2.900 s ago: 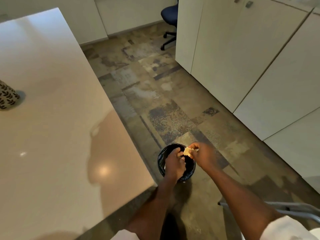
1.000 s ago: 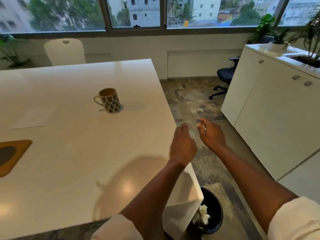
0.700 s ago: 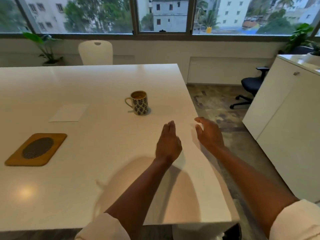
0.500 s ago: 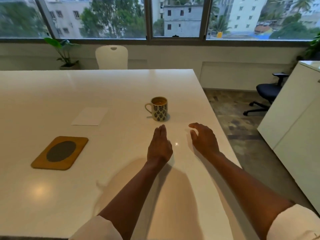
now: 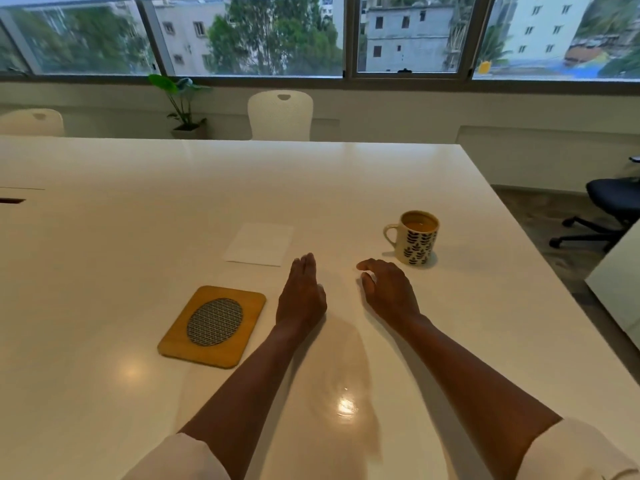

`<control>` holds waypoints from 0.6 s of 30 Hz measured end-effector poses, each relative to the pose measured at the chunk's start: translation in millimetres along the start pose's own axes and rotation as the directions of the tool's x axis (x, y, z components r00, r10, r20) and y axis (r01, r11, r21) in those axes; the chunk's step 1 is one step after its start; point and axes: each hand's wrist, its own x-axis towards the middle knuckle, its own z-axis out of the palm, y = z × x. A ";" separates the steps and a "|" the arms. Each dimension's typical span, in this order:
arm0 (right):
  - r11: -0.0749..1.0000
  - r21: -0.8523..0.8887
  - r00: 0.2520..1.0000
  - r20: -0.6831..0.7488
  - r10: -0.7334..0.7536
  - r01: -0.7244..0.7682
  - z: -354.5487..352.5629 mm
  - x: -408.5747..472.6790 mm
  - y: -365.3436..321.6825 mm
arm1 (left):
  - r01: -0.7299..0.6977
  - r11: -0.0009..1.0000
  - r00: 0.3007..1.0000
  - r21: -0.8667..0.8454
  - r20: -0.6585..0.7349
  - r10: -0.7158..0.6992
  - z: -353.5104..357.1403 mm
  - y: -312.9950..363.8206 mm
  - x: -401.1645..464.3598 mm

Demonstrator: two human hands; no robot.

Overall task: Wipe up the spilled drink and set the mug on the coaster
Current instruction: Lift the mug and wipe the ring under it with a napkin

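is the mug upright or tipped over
Upright: the mug stands on its base on the table, rim up, brown drink inside.

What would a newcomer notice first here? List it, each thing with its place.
First the two bare hands, left hand and right hand, held open and empty over the middle of the white table. Next the leaf-patterned mug of brown drink, standing beyond the right hand. Then the wooden coaster left of the left hand, with a white napkin beyond it.

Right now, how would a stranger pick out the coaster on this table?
On the big white table, look left of the two hands. The coaster is a flat wooden square with a grey mesh oval, unlike the plain white napkin behind it.
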 end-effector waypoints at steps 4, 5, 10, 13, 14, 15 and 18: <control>1.000 0.013 0.998 0.058 -0.009 0.008 32.5 27.9 -27.9 | -0.023 0.997 1.000 0.071 -0.012 0.024 -18.4 -41.7 23.1; 1.000 0.015 0.997 0.074 -0.017 0.015 40.3 34.5 -34.0 | -0.025 0.995 1.000 0.091 -0.014 0.027 -22.2 -51.3 29.7; 0.999 0.019 0.991 0.126 -0.041 0.039 73.8 63.9 -57.8 | 0.000 0.984 1.000 0.179 -0.010 0.002 -39.8 -88.8 60.9; 0.998 0.007 0.988 0.146 -0.056 0.055 87.1 81.4 -65.8 | 0.039 0.975 0.999 0.220 0.008 -0.042 -49.3 -101.9 79.2; 0.998 0.004 0.987 0.152 -0.059 0.059 90.4 87.1 -67.4 | 0.048 0.969 0.998 0.242 0.015 -0.053 -52.1 -105.6 85.2; 0.998 0.000 0.986 0.158 -0.060 0.061 93.4 92.3 -68.6 | 0.058 0.964 0.997 0.260 0.028 -0.067 -54.1 -109.1 90.4; 0.999 -0.008 0.984 0.171 -0.048 0.050 100.9 105.2 -71.5 | 0.099 0.957 0.983 0.274 0.120 -0.136 -56.2 -119.9 100.8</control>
